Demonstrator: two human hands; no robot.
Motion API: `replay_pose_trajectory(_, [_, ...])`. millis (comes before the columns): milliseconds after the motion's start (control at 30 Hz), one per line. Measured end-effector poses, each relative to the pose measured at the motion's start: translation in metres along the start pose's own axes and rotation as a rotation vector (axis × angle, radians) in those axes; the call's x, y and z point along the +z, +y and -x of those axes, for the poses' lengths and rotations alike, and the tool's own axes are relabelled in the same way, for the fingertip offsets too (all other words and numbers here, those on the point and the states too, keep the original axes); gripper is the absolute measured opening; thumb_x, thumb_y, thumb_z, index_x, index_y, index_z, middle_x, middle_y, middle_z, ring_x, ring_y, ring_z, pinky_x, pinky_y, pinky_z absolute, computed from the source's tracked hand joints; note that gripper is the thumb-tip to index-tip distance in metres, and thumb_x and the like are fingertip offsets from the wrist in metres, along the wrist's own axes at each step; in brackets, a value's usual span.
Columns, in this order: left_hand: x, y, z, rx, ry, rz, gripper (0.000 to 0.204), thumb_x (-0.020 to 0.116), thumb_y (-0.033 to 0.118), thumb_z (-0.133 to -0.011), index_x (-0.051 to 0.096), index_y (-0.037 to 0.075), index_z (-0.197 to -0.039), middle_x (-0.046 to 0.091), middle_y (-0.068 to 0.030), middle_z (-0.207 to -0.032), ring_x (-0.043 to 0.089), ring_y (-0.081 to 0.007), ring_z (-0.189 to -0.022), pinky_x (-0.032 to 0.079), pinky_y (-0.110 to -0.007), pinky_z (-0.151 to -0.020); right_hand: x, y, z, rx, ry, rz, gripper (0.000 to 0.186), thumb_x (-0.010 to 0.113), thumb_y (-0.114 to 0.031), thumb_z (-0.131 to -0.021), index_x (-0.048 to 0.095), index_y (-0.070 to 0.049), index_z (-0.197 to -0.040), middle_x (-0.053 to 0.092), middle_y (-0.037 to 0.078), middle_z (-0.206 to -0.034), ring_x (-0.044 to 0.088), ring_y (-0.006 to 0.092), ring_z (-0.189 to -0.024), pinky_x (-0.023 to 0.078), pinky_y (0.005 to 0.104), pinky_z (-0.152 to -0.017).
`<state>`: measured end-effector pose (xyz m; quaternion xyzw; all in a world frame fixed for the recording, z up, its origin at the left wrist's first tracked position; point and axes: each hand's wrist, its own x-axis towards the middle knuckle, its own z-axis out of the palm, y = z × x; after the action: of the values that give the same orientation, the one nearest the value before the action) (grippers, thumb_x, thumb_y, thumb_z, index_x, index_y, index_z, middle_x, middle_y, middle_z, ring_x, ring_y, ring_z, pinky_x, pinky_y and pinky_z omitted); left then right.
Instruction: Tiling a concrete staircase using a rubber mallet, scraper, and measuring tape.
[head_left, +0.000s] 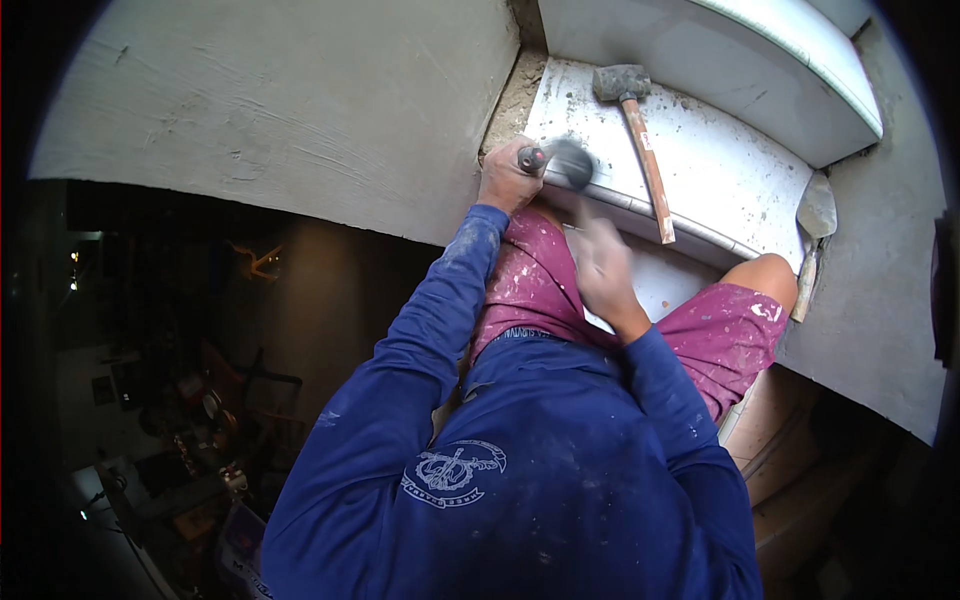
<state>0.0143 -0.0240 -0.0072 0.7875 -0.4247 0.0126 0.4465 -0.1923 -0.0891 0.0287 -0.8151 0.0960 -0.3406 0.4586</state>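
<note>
My left hand [508, 182] is closed around a chisel [531, 158], at the left end of the white tiled step. The chisel's dark handle and reddish end point up toward me; its blade is hidden behind the hand. In my right hand [605, 268] is a hammer [572, 164], smeared by motion, its dark round head just right of the chisel's end. A rubber mallet [622, 84] with a wooden handle lies on the white step [720, 160], its handle reaching over the front edge.
A trowel [818, 208] leans at the step's right end by the grey wall [890, 260]. Crumbled mortar [515, 100] fills the gap along the left wall [300, 100]. Another white step [730, 60] rises behind. At lower left, a dark lower area [200, 380] holds scattered objects.
</note>
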Motion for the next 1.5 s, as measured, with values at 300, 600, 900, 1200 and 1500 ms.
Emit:
replay_pose_trajectory(300, [0.015, 0.027, 0.016, 0.057, 0.032, 0.009, 0.016, 0.076, 0.018, -0.076, 0.062, 0.010, -0.076, 0.064, -0.0097, -0.075, 0.064, -0.0292, -0.071, 0.048, -0.039, -0.067, -0.051, -0.040, -0.026, 0.327, -0.001, -0.260, 0.033, 0.049, -0.034, -0.102, 0.051, -0.005, -0.087, 0.044, -0.004, -0.058, 0.037, 0.0027, -0.046, 0.028, 0.0202, -0.042])
replay_pose_trajectory(600, [0.016, -0.004, 0.002, -0.157, 0.293, -0.009, 0.022, 0.078, 0.021, -0.080, 0.063, 0.005, -0.078, 0.064, -0.0141, -0.072, 0.063, -0.0291, -0.063, 0.051, -0.038, -0.062, -0.060, -0.082, -0.056, 0.225, 0.141, -0.627, 0.030, 0.047, -0.029, -0.103, 0.047, -0.001, -0.094, 0.043, -0.001, -0.060, 0.038, 0.0042, -0.045, 0.030, 0.0208, -0.039])
replay_pose_trajectory(900, [0.008, -0.013, 0.002, -0.084, 0.345, 0.014, 0.017, 0.074, 0.019, -0.082, 0.063, 0.007, -0.081, 0.065, -0.0143, -0.073, 0.064, -0.0302, -0.067, 0.050, -0.040, -0.065, -0.005, -0.047, -0.035, 0.376, -0.093, -0.297, 0.031, 0.048, -0.029, -0.102, 0.050, -0.005, -0.084, 0.043, -0.003, -0.058, 0.041, 0.0059, -0.051, 0.033, 0.0256, -0.044])
replay_pose_trajectory(1200, [-0.002, -0.005, 0.009, -0.186, 0.082, 0.062, 0.015, 0.075, 0.019, -0.081, 0.066, 0.007, -0.082, 0.067, -0.0130, -0.073, 0.066, -0.0239, -0.066, 0.053, -0.034, -0.063, -0.015, -0.020, -0.020, 0.496, 0.083, -0.162, 0.036, 0.048, -0.034, -0.102, 0.046, -0.009, -0.076, 0.043, -0.002, -0.055, 0.037, 0.0066, -0.041, 0.030, 0.0254, -0.038])
replay_pose_trajectory(1500, [-0.017, 0.035, 0.019, -0.026, -0.152, 0.083, 0.018, 0.074, 0.023, -0.083, 0.067, 0.007, -0.084, 0.067, -0.0142, -0.077, 0.067, -0.0250, -0.070, 0.054, -0.034, -0.068, -0.040, -0.003, 0.016, 0.609, 0.104, -0.336, 0.032, 0.053, -0.033, -0.101, 0.047, -0.007, -0.083, 0.040, -0.005, -0.052, 0.037, 0.0040, -0.039, 0.030, 0.0217, -0.035])
